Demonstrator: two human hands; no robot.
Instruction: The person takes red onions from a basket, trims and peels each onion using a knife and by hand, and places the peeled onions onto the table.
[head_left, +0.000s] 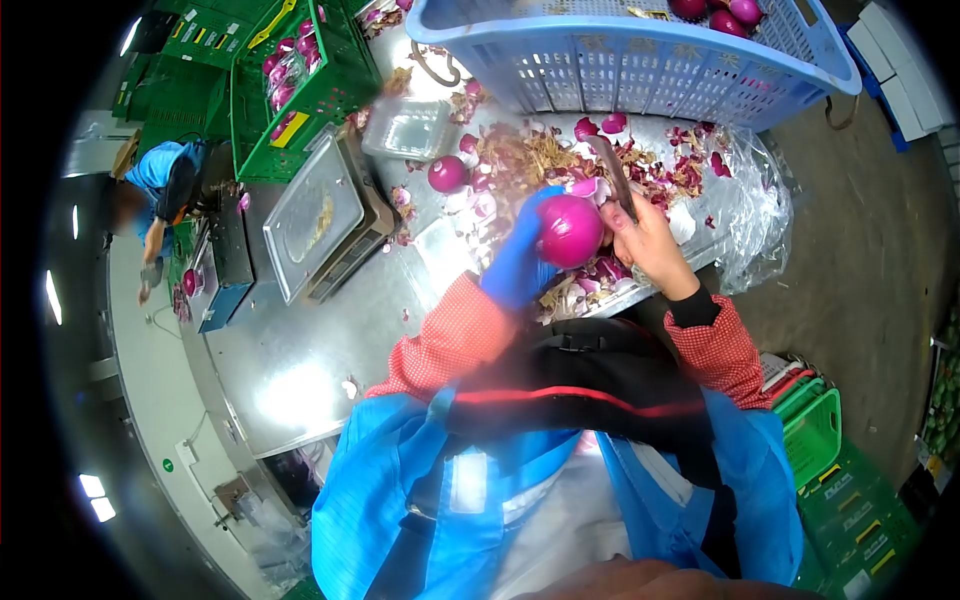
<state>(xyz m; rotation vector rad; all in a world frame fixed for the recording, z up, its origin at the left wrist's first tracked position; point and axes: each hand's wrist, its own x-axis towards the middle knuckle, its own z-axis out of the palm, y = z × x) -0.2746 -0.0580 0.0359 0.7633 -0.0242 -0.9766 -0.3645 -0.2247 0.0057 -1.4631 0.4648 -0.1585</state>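
Evidently, peeling was the step in hand: the left hand point(520, 252) cupped a red onion point(570, 231) over the near edge of the table point(285, 350), gloved fingers around it, while the right hand point(650, 245) had its fingers closed on a knife point(616, 180) — blade toward one o'clock from the onion. Loose skins point(660, 172) lay at two o'clock. The next move seemed to call for a steady hold and shallow blade work.

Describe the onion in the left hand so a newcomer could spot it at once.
Start at the big blue basket at the top of the view. Below it, over the peel-strewn metal table, find the blue-gloved left hand. The held onion is glossy purple and gripped there, unlike the loose onion lying on the table.
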